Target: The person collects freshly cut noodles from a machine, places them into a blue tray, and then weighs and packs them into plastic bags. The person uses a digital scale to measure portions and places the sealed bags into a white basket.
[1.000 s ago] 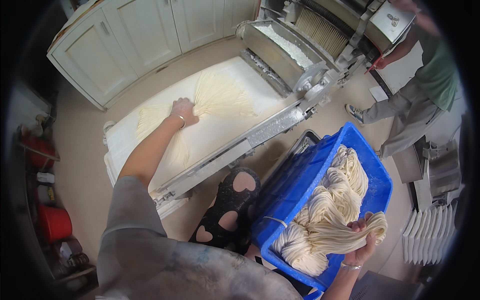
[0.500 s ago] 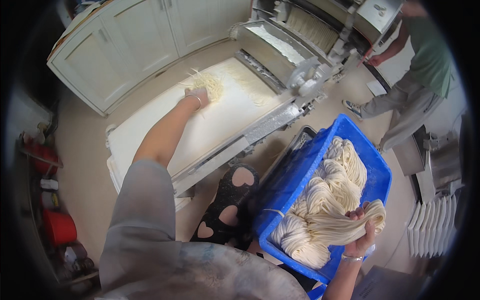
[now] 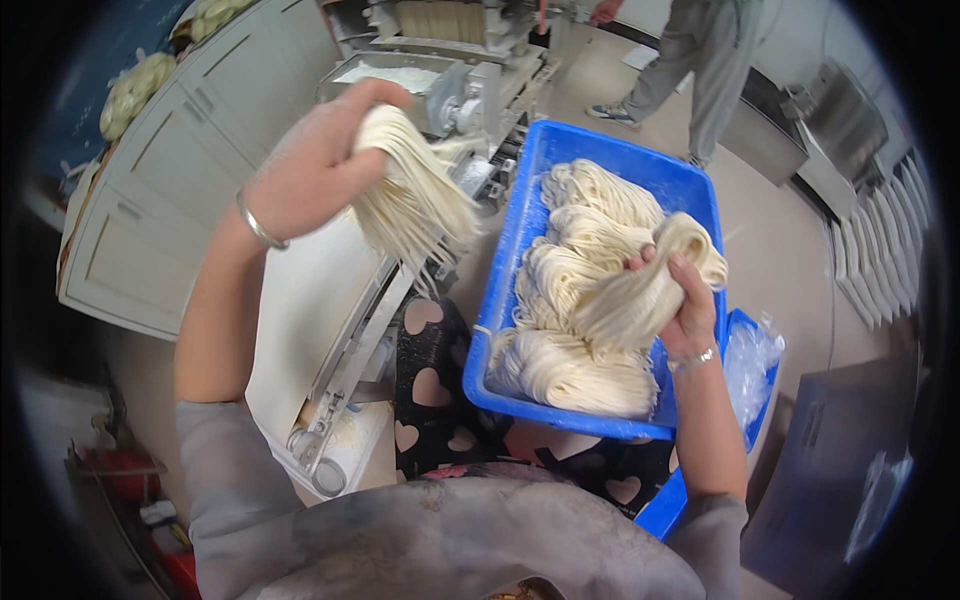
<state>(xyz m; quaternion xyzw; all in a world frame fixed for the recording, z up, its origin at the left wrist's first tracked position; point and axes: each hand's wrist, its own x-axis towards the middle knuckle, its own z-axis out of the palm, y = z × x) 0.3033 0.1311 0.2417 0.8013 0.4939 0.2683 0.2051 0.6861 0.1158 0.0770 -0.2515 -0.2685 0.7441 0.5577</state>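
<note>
My left hand (image 3: 325, 165) is raised above the white conveyor belt (image 3: 290, 330), its fingers closed round a hanging bunch of fresh noodles (image 3: 410, 185). Loose strand ends dangle below that hand. On the right, my right hand (image 3: 688, 310) grips a folded hank of noodles (image 3: 640, 295) over a blue plastic crate (image 3: 490, 290). Several coiled bundles of noodles (image 3: 575, 370) lie in the crate, side by side and partly under the held hank.
A noodle machine (image 3: 440, 90) with a floury tray stands beyond the belt. White cabinets (image 3: 170, 190) line the left. Another person's legs (image 3: 690, 70) are at the far side. A smaller blue bin with clear plastic bags (image 3: 750, 365) sits right of the crate, near stacked white trays (image 3: 880, 250).
My left hand has lifted the bunch of noodles off the belt and brought it up and nearer. My right hand still holds its hank over the crate. The view has turned rightward.
</note>
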